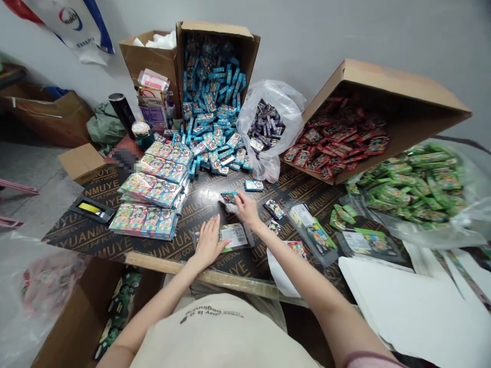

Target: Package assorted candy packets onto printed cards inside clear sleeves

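Note:
My right hand [247, 208] pinches a small blue packet [228, 197] above the dark printed table. Just left of it, my left hand [209, 239] lies with fingers spread at the edge of a clear sleeve [235, 236] that has a white and green card inside. A single blue packet [253, 185] rests beyond my right hand. To the right of that hand are a dark purple packet [274, 209] and another one [273, 227], partly beside my forearm. Stacked sheets of colourful packs [143, 221] stand to the left of my left hand.
Behind are a carton of blue packets [217, 30], a plastic bag of purple packets [295, 110] and a tilted carton of red packets [402, 87]. Green packets [418, 184] fill a bag at right. White sheets [402, 301] lie front right; a black tray [93, 208] sits left.

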Motion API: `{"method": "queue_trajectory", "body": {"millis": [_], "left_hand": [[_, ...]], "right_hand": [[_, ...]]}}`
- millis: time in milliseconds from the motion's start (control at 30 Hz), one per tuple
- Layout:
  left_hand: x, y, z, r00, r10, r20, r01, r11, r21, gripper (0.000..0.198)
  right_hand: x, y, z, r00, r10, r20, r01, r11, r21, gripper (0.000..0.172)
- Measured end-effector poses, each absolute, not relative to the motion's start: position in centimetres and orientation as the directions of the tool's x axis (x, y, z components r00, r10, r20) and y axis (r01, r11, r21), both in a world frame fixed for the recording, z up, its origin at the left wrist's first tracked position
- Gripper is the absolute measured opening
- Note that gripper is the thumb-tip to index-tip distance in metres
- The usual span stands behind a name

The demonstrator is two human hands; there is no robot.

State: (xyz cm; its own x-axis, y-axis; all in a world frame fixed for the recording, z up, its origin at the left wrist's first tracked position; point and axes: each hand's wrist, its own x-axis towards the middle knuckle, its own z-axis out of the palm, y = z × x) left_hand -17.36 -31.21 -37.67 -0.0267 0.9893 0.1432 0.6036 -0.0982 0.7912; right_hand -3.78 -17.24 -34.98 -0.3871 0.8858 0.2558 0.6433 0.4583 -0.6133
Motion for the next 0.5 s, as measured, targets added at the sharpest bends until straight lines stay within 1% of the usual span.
{"method": "queue_trajectory", "body": {"millis": [33, 67, 100, 133, 167, 200, 233, 267, 300, 333, 367, 433, 467, 500], "left_hand": [[-17.0, -30.9, -37.3, -0.119, 0.986, 0.118, 0.433, -0.055, 0.900, 0.078], [-16.6, -30.5, -36.8, -0.200, 0.978, 0.055, 0.220, -0.010, 0.975, 0.080], [-16.3, -30.2, -36.2, -0.249, 0.968, -0.032, -0.014, 0.029, 0.999, 0.077], [-16.1, -29.8, -35.6, -0.262, 0.957, -0.124, -0.237, 0.061, 0.970, 0.072], [-15.9, -29.5, -35.0, -0.247, 0.948, -0.203, -0.423, 0.083, 0.902, 0.064], [-15.8, -29.3, -34.5, -0.218, 0.940, -0.261, -0.560, 0.098, 0.823, 0.057], [-15.8, -29.2, -34.1, -0.185, 0.937, -0.297, -0.648, 0.111, 0.753, 0.051], [-15.9, -29.1, -33.7, -0.158, 0.934, -0.320, -0.699, 0.123, 0.705, 0.047], [-16.0, -29.2, -33.4, -0.136, 0.932, -0.336, -0.723, 0.139, 0.677, 0.045], [-16.0, -29.4, -33.1, -0.104, 0.932, -0.346, -0.732, 0.164, 0.661, 0.044], [-16.0, -29.7, -32.8, -0.061, 0.935, -0.349, -0.736, 0.194, 0.649, 0.044], [-15.7, -30.2, -32.4, 0.031, 0.943, -0.332, -0.747, 0.243, 0.619, 0.046], [-15.5, -30.4, -32.2, 0.073, 0.945, -0.318, -0.757, 0.260, 0.599, 0.047], [-15.2, -30.6, -32.0, 0.106, 0.947, -0.304, -0.767, 0.273, 0.581, 0.049]], "right_hand": [[-3.4, -18.5, -34.8, -0.323, 0.909, 0.264, 0.599, 0.412, -0.686, 0.046], [-3.2, -19.8, -34.7, -0.251, 0.934, 0.256, 0.509, 0.352, -0.786, 0.047], [-3.1, -21.3, -34.7, -0.181, 0.958, 0.223, 0.372, 0.276, -0.886, 0.045], [-3.1, -22.7, -34.6, -0.122, 0.978, 0.170, 0.208, 0.193, -0.959, 0.042], [-3.0, -24.1, -34.5, -0.088, 0.990, 0.114, 0.058, 0.119, -0.991, 0.039], [-2.8, -25.4, -34.3, -0.079, 0.994, 0.075, -0.040, 0.072, -0.997, 0.037], [-2.5, -26.4, -34.0, -0.094, 0.993, 0.068, -0.062, 0.063, -0.996, 0.035], [-2.1, -27.2, -33.7, -0.118, 0.989, 0.087, -0.039, 0.083, -0.996, 0.034], [-1.6, -27.7, -33.4, -0.147, 0.982, 0.121, 0.000, 0.123, -0.992, 0.036], [-1.1, -28.0, -33.1, -0.186, 0.969, 0.160, 0.031, 0.169, -0.985, 0.041], [-0.6, -28.2, -32.8, -0.236, 0.952, 0.194, 0.041, 0.209, -0.977, 0.051], [0.2, -28.2, -32.2, -0.352, 0.906, 0.235, 0.003, 0.252, -0.968, 0.076], [0.4, -28.3, -32.1, -0.405, 0.881, 0.246, -0.026, 0.258, -0.966, 0.084], [0.5, -28.3, -31.9, -0.447, 0.857, 0.255, -0.047, 0.262, -0.964, 0.088]]}}
